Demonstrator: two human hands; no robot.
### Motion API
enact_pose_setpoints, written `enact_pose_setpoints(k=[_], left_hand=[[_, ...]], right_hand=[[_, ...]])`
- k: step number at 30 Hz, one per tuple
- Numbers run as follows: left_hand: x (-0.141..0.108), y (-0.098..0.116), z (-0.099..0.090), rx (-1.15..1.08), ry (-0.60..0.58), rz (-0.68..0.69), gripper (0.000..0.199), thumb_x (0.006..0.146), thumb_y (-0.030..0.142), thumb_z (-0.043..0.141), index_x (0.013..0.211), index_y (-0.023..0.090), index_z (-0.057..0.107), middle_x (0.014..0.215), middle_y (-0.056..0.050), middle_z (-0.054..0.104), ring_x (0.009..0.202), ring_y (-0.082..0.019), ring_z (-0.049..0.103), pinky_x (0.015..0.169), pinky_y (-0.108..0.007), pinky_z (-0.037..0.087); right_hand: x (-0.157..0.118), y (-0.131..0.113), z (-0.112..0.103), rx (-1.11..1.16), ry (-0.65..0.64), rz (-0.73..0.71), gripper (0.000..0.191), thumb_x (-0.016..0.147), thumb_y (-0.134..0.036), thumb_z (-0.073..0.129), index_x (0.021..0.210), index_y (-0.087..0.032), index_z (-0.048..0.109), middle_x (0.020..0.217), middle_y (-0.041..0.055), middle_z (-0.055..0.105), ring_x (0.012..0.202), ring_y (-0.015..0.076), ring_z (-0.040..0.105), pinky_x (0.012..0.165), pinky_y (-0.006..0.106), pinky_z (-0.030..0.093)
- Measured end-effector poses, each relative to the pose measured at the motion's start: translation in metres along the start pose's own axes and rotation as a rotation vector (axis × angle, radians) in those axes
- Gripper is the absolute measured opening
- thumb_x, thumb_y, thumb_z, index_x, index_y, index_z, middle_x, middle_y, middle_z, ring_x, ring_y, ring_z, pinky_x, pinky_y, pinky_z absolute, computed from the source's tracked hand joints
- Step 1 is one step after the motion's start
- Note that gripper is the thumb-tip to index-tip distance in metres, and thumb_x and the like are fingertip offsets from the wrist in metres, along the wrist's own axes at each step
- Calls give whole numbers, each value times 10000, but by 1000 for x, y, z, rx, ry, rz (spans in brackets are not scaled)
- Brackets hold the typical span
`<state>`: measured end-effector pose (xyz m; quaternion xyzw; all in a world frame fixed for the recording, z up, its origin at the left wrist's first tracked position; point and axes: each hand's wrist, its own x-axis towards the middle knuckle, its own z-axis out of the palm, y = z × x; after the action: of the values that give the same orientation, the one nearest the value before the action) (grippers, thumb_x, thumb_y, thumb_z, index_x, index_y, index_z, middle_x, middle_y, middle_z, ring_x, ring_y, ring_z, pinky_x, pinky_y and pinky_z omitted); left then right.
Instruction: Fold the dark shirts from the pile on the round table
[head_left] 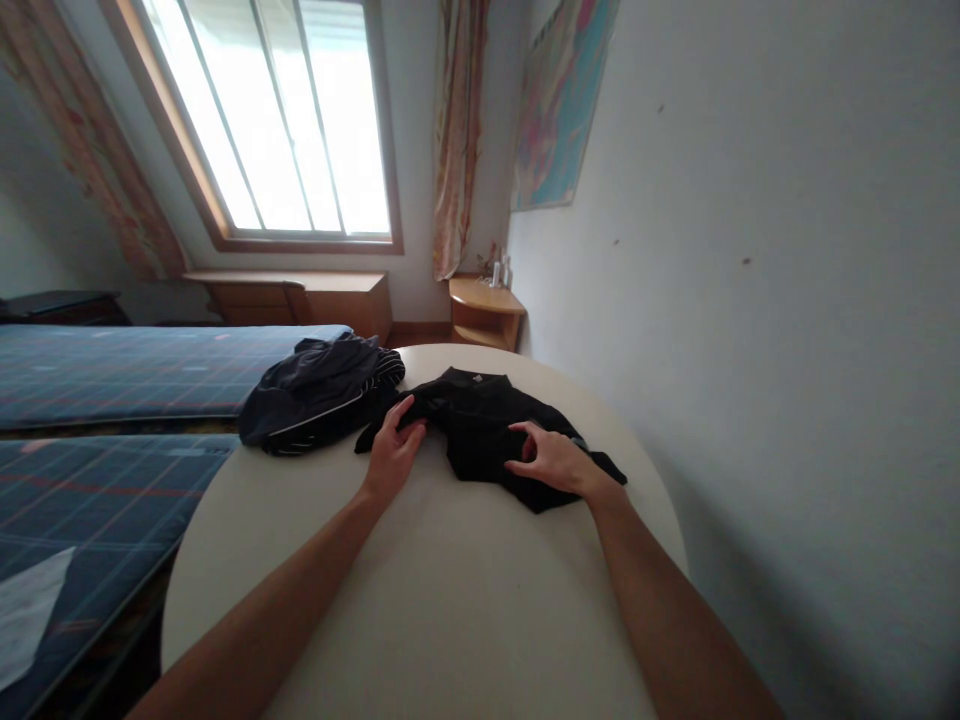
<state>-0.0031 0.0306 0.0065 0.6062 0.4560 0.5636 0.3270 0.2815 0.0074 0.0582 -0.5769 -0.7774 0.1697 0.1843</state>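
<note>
A black shirt [480, 430] lies rumpled on the round white table [457, 600], its collar with a small pale label toward the far side. At the shirt's left sleeve is my left hand [394, 450], thumb and fingers apart; whether the fingertips touch the cloth I cannot tell. Above the right part of the shirt, my right hand [555, 460] curves its thumb and forefinger into an open C with nothing between them. Its other fingers are partly hidden.
Dark clothes [322, 395] with striped trim are heaped at the table's left edge. Beds with blue plaid covers [135, 375] stand to the left, a paper sheet [34, 610] on the nearer one. A white wall [787, 350] rises close on the right. A corner shelf [487, 297] stands beyond.
</note>
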Motion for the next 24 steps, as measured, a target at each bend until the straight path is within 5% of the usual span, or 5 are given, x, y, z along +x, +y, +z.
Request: enact_pose_setpoints(k=[7, 12, 18, 21, 24], left_hand=[[1, 4, 1, -332, 95, -103, 732, 788, 361, 732, 1441, 153, 476, 1104, -89, 706, 971, -214, 699, 917, -376, 562], [9, 5, -9, -479, 235, -143, 656, 721, 296, 772, 1340, 164, 600, 1037, -51, 703, 788, -118, 657, 756, -242, 543], [24, 7, -40, -493, 396, -120, 593, 715, 214, 745, 1299, 222, 640, 1100, -43, 683, 763, -83, 623, 643, -161, 491], [28, 7, -49, -411, 457, -34, 610, 753, 189, 708, 1350, 244, 596, 1256, -63, 636, 877, -106, 641, 680, -155, 512], [26, 4, -44, -306, 395, 30, 733, 796, 176, 679, 1479, 295, 441, 1462, -86, 493, 1054, -160, 639, 812, -229, 552]], right_hand=[[8, 12, 5, 160, 144, -134, 376, 812, -208, 608, 1188, -220, 629, 777, -16, 676, 690, 144, 627, 654, 252, 456], [16, 31, -2, 330, 562, -48, 308, 883, -342, 539, 1138, -188, 621, 901, 50, 675, 662, 153, 611, 660, 296, 501], [21, 76, -17, 429, 1043, 205, 279, 802, -417, 573, 900, -162, 631, 922, 124, 690, 860, 232, 637, 747, 364, 539], [22, 88, -15, 506, 1036, 312, 270, 751, -399, 607, 870, -159, 636, 908, 123, 699, 821, 225, 644, 763, 370, 538], [23, 86, -9, 564, 837, 290, 301, 734, -354, 593, 950, -155, 662, 931, 111, 711, 777, 216, 654, 742, 362, 536]])
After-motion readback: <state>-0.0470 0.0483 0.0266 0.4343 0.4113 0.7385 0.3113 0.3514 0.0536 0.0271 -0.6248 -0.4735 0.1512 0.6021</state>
